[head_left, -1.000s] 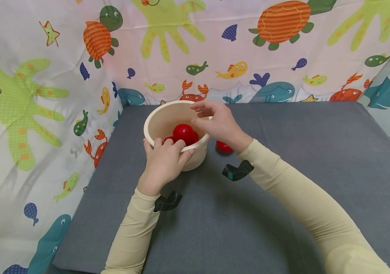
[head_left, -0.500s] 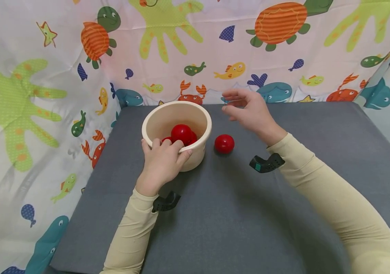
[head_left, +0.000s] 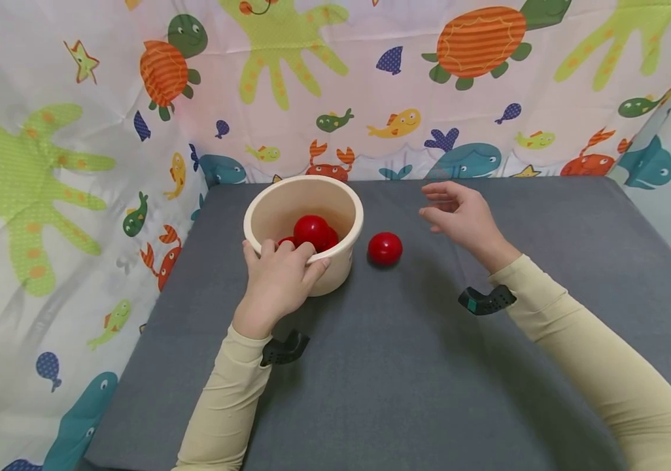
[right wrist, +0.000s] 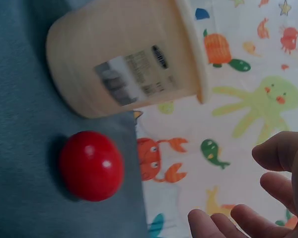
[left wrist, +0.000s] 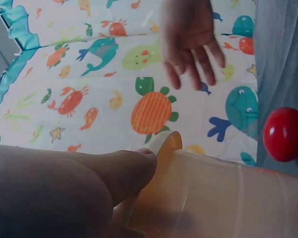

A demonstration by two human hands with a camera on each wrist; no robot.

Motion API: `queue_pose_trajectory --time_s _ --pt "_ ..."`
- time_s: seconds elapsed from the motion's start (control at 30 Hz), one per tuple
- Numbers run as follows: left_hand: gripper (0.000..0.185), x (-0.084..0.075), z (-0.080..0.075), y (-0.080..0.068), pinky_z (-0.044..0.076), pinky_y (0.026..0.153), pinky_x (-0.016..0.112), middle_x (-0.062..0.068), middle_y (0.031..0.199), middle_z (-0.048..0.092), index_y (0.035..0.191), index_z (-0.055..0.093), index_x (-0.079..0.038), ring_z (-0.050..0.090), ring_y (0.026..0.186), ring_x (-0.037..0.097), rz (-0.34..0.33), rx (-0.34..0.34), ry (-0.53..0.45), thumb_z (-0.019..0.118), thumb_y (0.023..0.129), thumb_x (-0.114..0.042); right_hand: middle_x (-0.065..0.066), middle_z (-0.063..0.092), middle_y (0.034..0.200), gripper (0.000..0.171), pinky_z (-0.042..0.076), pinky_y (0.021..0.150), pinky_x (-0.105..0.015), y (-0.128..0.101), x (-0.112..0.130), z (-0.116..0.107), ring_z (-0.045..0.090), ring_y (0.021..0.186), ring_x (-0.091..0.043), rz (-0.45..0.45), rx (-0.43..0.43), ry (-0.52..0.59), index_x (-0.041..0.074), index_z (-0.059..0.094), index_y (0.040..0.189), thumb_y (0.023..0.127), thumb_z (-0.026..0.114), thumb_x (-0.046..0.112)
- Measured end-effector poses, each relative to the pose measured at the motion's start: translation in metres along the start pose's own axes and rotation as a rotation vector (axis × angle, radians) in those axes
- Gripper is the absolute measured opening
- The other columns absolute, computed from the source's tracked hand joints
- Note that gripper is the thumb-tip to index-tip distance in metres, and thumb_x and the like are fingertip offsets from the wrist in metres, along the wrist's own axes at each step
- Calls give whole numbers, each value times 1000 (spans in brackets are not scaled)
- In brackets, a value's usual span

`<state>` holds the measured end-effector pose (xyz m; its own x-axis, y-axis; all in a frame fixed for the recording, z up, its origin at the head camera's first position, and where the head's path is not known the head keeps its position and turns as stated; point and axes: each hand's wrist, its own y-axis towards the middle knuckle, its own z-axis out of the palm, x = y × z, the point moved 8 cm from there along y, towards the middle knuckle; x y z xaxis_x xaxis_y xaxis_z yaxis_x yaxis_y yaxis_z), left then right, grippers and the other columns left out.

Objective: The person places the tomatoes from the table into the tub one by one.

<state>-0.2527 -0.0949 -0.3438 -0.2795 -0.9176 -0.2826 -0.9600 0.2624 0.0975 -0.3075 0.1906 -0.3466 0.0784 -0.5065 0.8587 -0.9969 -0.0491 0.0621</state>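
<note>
Already several red balls [head_left: 312,230] sit inside the cream bowl [head_left: 344,203], which stands near the far left corner of the grey mat [head_left: 406,366]; one more red ball [head_left: 385,248] lies on the mat just beside the bowl's right side, so by my reckoning that one is left to go in. Gripping the bowl's near rim, the left hand [head_left: 279,282] steadies it. Relaxed and empty, the right hand [head_left: 462,216] hovers to the right of the loose ball, not touching it.
</note>
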Motion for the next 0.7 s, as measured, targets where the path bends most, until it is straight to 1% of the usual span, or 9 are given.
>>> queue_pose_trajectory --time_s 0.27,0.47,0.7 --pt "33 0 1 1 8 114 77 13 107 67 114 69 -18 52 114 39 -4 12 5 60 98 -45 -20 53 149 53 61 77 -23 -2 -41 19 60 125 -35 64 25 33 9 50 147 99 65 25" --pt "33 1 1 2 7 115 77 13 109 67 117 69 -19 51 115 39 -11 21 9 61 98 -45 -21 48 153 56 62 80 -27 -1 -63 38 58 130 -37 105 52 87 9 47 150 99 65 24" --pt "34 2 3 1 7 115 76 12 109 67 117 69 -19 51 114 38 -18 21 8 61 98 -46 -23 46 154 56 63 78 -30 3 -82 57 56 133 -39 151 69 115 6 47 149 98 66 21"
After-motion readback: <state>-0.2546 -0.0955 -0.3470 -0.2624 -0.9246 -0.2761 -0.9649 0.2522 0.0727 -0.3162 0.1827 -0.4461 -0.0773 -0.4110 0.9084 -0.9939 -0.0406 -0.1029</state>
